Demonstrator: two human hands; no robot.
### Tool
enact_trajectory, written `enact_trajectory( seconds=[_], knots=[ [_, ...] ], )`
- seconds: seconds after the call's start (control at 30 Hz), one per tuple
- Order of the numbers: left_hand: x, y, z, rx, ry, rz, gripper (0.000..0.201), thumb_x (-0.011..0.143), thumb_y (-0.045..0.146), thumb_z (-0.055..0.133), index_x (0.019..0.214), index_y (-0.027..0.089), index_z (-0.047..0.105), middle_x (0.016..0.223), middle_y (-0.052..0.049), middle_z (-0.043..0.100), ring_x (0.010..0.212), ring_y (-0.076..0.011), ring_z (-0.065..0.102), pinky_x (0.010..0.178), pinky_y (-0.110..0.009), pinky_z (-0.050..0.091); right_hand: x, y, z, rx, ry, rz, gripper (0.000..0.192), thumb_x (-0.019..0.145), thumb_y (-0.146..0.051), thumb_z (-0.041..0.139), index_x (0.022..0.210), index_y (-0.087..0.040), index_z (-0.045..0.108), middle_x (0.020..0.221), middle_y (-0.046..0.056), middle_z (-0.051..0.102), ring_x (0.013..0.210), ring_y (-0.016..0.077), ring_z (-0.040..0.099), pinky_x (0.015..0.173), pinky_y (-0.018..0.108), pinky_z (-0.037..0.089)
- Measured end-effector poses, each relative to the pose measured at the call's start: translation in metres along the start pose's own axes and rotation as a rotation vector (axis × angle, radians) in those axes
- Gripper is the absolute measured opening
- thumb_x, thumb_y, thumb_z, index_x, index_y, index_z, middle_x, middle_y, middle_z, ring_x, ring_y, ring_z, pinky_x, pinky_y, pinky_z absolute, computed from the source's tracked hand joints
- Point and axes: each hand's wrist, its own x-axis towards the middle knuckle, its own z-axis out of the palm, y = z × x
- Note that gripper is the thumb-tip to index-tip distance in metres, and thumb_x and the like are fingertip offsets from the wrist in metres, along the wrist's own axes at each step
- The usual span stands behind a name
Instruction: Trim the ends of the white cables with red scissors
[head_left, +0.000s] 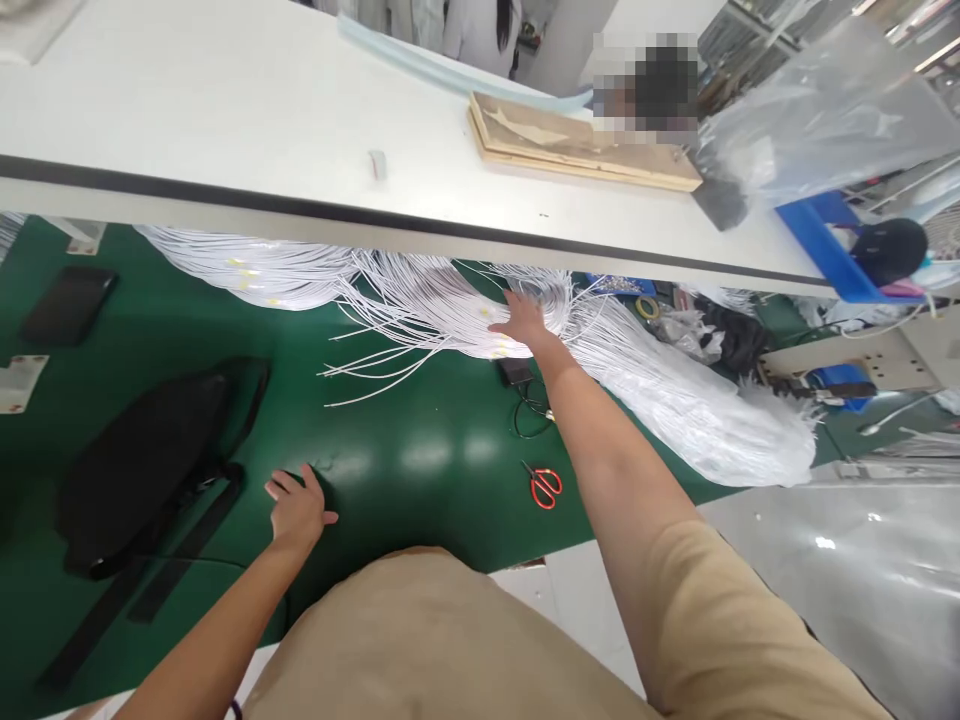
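Long bundles of thin white cables (442, 305) lie across the green tabletop below the raised shelf, with several loose ends fanned toward me. My right hand (523, 318) reaches out over the bundles with thumb and fingers apart; whether it touches the cables I cannot tell. Nearer to me, my left hand (298, 510) is spread over the green surface, holding nothing. Red-handled scissors (546, 487) lie between my right arm and my body. A small black box (514, 372) with a thin black cord sits just below the bundles.
A black bag (150, 460) with straps lies at the left, near a dark flat case (69, 305). Above runs the white shelf (247, 110), carrying wooden boards (577, 145) and a blue bin (814, 240). A plastic-wrapped cable bundle (705, 410) stretches right. People stand beyond.
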Motion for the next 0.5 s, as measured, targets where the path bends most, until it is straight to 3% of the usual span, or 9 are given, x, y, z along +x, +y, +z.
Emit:
enact_trajectory(
  seconds=[0.1, 0.27, 0.4, 0.5],
  knots=[
    [-0.001, 0.000, -0.001, -0.056, 0.018, 0.009, 0.094, 0.076, 0.036, 0.073, 0.149, -0.003, 0.029, 0.144, -0.049, 0.024, 0.136, -0.0597, 0.027, 0.087, -0.057, 0.049, 0.024, -0.012, -0.002, -0.096, -0.151, 0.048, 0.085, 0.068, -0.045, 0.080, 0.140, -0.012, 0.048, 0.142, 0.021, 0.051, 0.130, 0.0390, 0.047, 0.112, 0.060, 0.025],
    [0.000, -0.001, -0.002, -0.166, 0.021, -0.014, 0.102, 0.068, 0.034, 0.079, 0.148, -0.004, 0.028, 0.146, -0.049, 0.019, 0.138, -0.0619, 0.020, 0.086, -0.063, 0.048, 0.020, -0.026, -0.022, -0.161, -0.226, 0.080, 0.079, 0.073, -0.036, 0.078, 0.140, -0.007, 0.048, 0.143, 0.024, 0.049, 0.131, 0.0396, 0.047, 0.107, 0.053, 0.037],
    [-0.002, 0.000, -0.003, -0.293, -0.005, -0.029, 0.109, 0.065, 0.040, 0.080, 0.149, -0.004, 0.027, 0.149, -0.048, 0.013, 0.140, -0.0618, 0.010, 0.091, -0.068, 0.042, -0.012, -0.051, -0.053, -0.179, -0.168, 0.041, 0.078, 0.073, -0.042, 0.076, 0.138, -0.009, 0.050, 0.142, 0.021, 0.051, 0.133, 0.0380, 0.046, 0.105, 0.046, 0.040],
    [-0.003, 0.002, -0.010, -0.413, -0.037, -0.049, 0.119, 0.060, 0.052, 0.079, 0.149, -0.005, 0.024, 0.151, -0.047, 0.005, 0.141, -0.0613, 0.000, 0.095, -0.074, 0.033, -0.061, -0.077, -0.064, -0.169, -0.080, -0.008, 0.068, 0.076, -0.052, 0.070, 0.131, -0.015, 0.055, 0.130, 0.014, 0.061, 0.120, 0.0327, 0.057, 0.097, 0.041, 0.046]
  ],
)
